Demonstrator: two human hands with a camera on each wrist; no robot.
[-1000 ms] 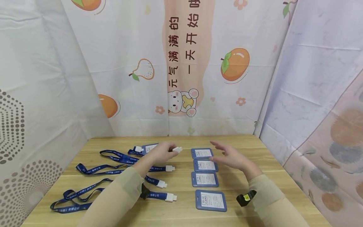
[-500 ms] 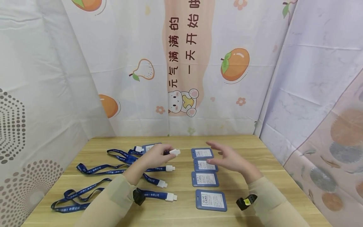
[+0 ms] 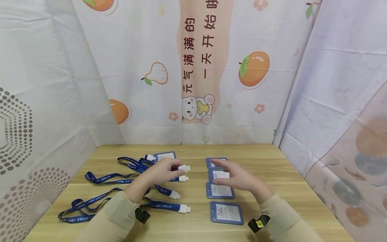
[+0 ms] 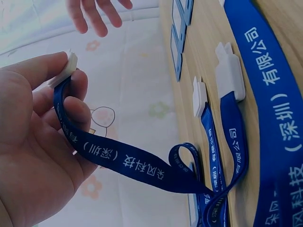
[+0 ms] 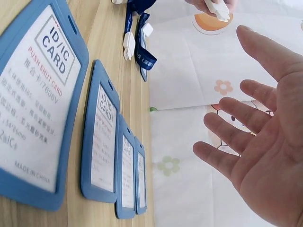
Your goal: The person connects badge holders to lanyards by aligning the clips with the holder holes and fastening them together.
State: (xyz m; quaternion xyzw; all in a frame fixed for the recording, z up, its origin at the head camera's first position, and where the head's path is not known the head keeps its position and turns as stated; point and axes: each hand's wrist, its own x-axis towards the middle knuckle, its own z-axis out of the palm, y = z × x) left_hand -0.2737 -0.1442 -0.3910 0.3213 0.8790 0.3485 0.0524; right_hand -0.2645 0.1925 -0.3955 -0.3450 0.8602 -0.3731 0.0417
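Observation:
My left hand (image 3: 163, 172) pinches the white plastic clip (image 4: 66, 71) of a blue lanyard (image 4: 118, 160) between thumb and fingers. The printed strap trails from the clip down to the table. My right hand (image 3: 239, 176) holds nothing, its fingers spread and slightly bent, palm toward the left hand. It hovers over the blue ID card holders, overlapping the two farther ones in the head view. The nearest card holder (image 3: 226, 213) and the one behind it (image 3: 220, 190) lie face up, slots to the left. In the right wrist view the open palm (image 5: 270, 156) shows fully.
Several other blue lanyards (image 3: 102, 178) lie across the left of the wooden table (image 3: 272, 161), white clips (image 3: 183, 209) pointing right. At the back left, another card holder (image 3: 169, 154) sits beside a lanyard clip (image 3: 149, 157). Printed curtains (image 3: 151, 111) enclose the table's back and sides.
My left hand has drawn the clip slightly nearer and to the left, and its lanyard's loop has slid right. My right hand has moved left and nearer over the card holders.

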